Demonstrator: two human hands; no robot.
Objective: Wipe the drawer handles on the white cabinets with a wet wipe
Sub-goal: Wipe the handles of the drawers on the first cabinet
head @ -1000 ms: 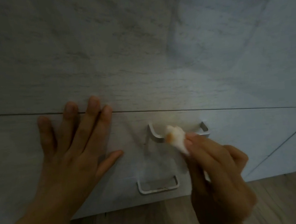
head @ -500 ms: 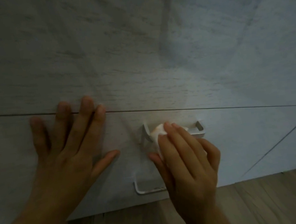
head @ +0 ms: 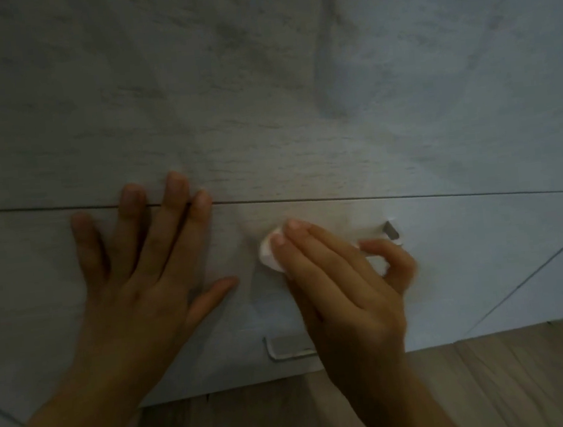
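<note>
The wet wipe (head: pixel 267 253) is soft and limp, best kept wadded under fingertips. The right hand (head: pixel 346 293) grips it so at the upper handle's (head: pixel 391 231) left end, having slid left since a second ago. The left hand (head: pixel 142 285) lies flat, fingers spread, on the drawer front (head: pixel 482 245).

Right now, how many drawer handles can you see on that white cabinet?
2. The upper handle is mostly covered by the right hand and its wipe; only its right end shows. The lower handle sits below, partly behind that hand. Others may lie outside the view.
</note>
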